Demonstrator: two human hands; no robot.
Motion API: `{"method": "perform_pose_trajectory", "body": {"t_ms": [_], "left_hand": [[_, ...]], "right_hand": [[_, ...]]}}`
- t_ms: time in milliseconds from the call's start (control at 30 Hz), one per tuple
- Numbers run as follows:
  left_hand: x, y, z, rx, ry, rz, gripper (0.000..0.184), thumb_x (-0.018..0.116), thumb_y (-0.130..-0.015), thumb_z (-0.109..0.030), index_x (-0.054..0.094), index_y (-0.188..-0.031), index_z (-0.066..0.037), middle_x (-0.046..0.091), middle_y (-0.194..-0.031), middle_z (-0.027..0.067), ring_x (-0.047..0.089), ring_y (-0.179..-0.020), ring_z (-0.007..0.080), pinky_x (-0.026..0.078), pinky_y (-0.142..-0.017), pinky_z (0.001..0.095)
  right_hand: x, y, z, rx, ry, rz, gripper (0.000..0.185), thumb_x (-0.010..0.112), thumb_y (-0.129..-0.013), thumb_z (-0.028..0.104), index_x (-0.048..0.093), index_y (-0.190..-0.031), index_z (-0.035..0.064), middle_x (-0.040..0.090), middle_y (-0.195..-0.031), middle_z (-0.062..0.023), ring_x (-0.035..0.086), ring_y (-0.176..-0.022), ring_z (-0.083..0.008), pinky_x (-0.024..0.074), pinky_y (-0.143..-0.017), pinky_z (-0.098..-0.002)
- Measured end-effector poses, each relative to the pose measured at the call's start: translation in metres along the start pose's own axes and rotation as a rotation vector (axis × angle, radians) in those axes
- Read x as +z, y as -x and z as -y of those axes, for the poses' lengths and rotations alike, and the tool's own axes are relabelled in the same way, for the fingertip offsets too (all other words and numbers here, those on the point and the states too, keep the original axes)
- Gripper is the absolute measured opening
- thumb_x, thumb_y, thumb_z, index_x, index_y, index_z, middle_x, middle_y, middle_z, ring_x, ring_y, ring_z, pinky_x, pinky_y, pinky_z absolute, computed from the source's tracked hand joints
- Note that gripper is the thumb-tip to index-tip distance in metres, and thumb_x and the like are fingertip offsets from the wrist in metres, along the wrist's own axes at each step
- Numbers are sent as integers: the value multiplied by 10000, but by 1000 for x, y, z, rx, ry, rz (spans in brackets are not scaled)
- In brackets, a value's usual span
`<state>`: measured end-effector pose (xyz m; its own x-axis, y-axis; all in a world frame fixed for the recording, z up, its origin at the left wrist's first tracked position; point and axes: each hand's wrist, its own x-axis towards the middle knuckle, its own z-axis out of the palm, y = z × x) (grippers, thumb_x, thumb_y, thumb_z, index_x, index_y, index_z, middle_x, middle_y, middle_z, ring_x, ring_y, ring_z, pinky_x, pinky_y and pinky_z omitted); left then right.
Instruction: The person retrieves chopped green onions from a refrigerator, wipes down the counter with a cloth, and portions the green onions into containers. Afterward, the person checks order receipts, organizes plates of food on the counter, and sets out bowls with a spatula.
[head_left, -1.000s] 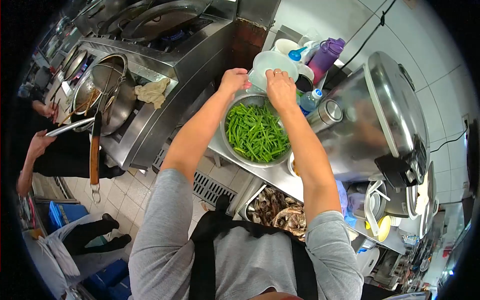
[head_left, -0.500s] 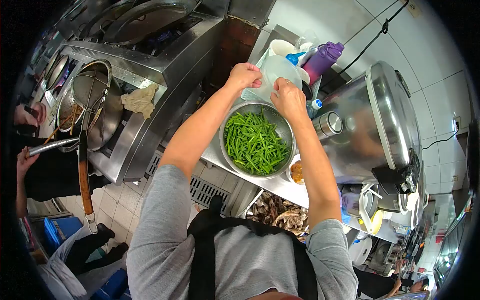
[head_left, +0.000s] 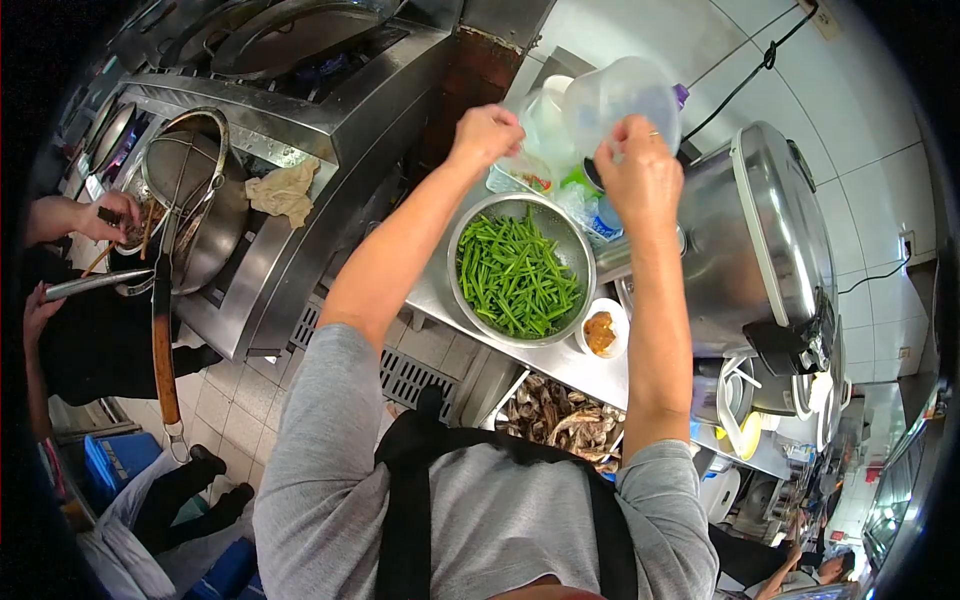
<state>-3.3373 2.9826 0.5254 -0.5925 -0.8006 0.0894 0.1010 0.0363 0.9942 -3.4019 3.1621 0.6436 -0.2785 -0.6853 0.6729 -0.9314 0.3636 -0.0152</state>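
My right hand (head_left: 642, 172) pinches the edge of a translucent round plastic lid (head_left: 622, 98), held up at the back of the counter. My left hand (head_left: 487, 136) has its fingers curled together beside a clear plastic tub (head_left: 543, 135); whether they grip its edge is unclear. Below both hands stands a perforated metal colander (head_left: 583, 255) full of cut green stalks (head_left: 517, 275). To its right is a small white bowl (head_left: 618, 345) with orange-brown pieces (head_left: 599, 332) in it.
A large steel cooker (head_left: 740, 240) stands on the right. A tray of brown dried-looking pieces (head_left: 560, 420) sits below the counter edge. On the left are a stove (head_left: 300, 150), a cloth (head_left: 283, 192), a long-handled strainer (head_left: 168, 340) and another person's hands (head_left: 108, 215).
My right hand has lifted the lid up and to the right, away from my left hand. My left hand has moved slightly up. The other person's hand has reached toward the pot on the left.
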Motion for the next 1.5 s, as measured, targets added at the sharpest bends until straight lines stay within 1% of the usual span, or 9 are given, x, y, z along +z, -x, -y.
{"method": "perform_pose_trajectory", "body": {"t_ms": [267,467,700,933,1033,1133,1200,1267,1500], "left_hand": [[-78,32,-46,261,103,-278,186,611,-684,-15,601,-865,27,610,-720,64,578,-598,108,480,-560,229],[-104,88,-45,195,410,-61,146,609,-769,-11,547,-900,4,583,-748,53,566,-645,119,465,-617,222],[-60,168,-64,119,535,313,131,586,-792,-13,527,-908,-1,558,-769,53,547,-671,130,448,-610,255],[63,302,-70,46,343,732,228,659,-740,-80,486,-878,-25,472,-708,31,483,-623,139,417,-539,271],[132,385,-41,-134,380,1015,191,630,-758,-13,507,-903,-17,517,-734,39,522,-640,128,453,-585,251],[192,481,-6,-80,194,1194,192,600,-781,55,514,-938,-12,541,-795,26,548,-695,96,475,-653,230],[226,546,21,61,98,1300,187,598,-785,44,538,-958,3,569,-877,47,562,-744,110,467,-685,229],[257,593,33,770,-200,1292,223,610,-777,15,548,-991,14,579,-909,77,570,-789,154,471,-704,263],[332,723,30,486,10,1213,380,466,-921,-212,446,-1205,40,540,-1121,176,519,-1029,266,391,-942,355]], "right_hand": [[54,14,0,-148,-16,131,195,641,-723,143,508,-847,69,599,-839,-122,605,-781,-295,479,-611,-416],[100,46,-20,-270,11,175,203,639,-707,154,574,-877,63,608,-840,-109,619,-757,-281,491,-636,-399],[-42,100,-20,455,-1294,153,516,553,-880,244,376,-1352,136,467,-1269,-143,575,-794,-130,473,-621,-247],[-210,287,-58,769,-1342,283,805,602,-827,248,85,-1442,195,321,-1369,-192,600,-779,-183,518,-544,-279],[-251,421,-63,999,-1063,128,767,559,-795,103,144,-1434,197,318,-1385,-151,600,-752,-183,522,-552,-293],[-347,515,-35,1274,-665,50,770,465,-701,-48,244,-1408,161,346,-1385,-175,543,-1078,-291,450,-899,-350],[-362,603,-31,840,60,-248,769,436,-665,-71,276,-1384,150,410,-1318,-204,630,-821,-320,532,-716,-348],[-392,655,-9,993,127,-158,731,482,-673,-59,349,-1350,184,406,-1334,-172,545,-1060,-334,531,-750,-350],[-464,733,16,586,422,-269,563,510,-791,15,449,-1284,279,370,-1353,-159,517,-1087,-310,511,-792,-333]]}}
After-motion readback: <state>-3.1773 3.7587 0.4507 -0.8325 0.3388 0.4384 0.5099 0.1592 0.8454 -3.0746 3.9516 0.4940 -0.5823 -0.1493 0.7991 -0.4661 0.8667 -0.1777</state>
